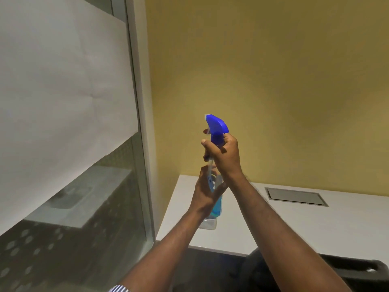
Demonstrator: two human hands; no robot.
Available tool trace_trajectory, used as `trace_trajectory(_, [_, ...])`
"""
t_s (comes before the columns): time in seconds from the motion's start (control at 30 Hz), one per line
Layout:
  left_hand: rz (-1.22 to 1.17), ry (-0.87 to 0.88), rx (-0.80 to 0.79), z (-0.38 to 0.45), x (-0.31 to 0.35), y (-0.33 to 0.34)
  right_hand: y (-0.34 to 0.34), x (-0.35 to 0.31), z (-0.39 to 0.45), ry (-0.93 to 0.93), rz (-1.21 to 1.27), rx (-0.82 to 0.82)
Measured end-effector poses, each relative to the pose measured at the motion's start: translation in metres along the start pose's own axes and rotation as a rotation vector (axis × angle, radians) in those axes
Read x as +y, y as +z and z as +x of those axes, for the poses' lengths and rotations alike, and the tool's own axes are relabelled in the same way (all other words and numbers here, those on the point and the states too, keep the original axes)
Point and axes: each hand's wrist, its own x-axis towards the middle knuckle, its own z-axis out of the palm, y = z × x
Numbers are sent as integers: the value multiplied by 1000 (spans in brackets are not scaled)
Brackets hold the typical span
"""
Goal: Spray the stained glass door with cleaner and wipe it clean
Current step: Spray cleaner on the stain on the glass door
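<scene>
1. Far left is the glass door (88,207), mostly covered up top by a big frosted white band (63,91). The clear lower part shows reflections and a dotted pattern. Can't really make out any stains from here, the glass is too murky and blurry.
2. Just right of the glass runs the pale door frame (145,144), and past that a yellow wall (273,70) fills the far side.
3. Roughly in the middle, the left hand (207,194) is wrapped around the clear body of the spray bottle (215,199), fingers curled on it, so it's closed on the bottle. There's a striped cuff (119,288) at the near edge of that arm.
4. The bottle stands upright, with blue liquid in its lower part, and its base looks like it's on or just above the near left corner of the white desk (305,228).
5. The right hand (224,152) is clamped around the bottle's neck, right under the blue trigger head (216,125), fingers at the front by the trigger. The nozzle points left toward the door.
6. Further right, a grey flap (295,196) is set into the desk, and a dark chair (357,268) sits near the right corner.
</scene>
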Motion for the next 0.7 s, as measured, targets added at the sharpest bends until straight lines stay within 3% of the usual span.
trace_trajectory(0.3, [-18,-117,-165,85,-67,35,-43,94,75,90,13,3])
trace_trajectory(0.7, [66,-216,-157,211,-159,118,-122,234,178,187,-22,-249])
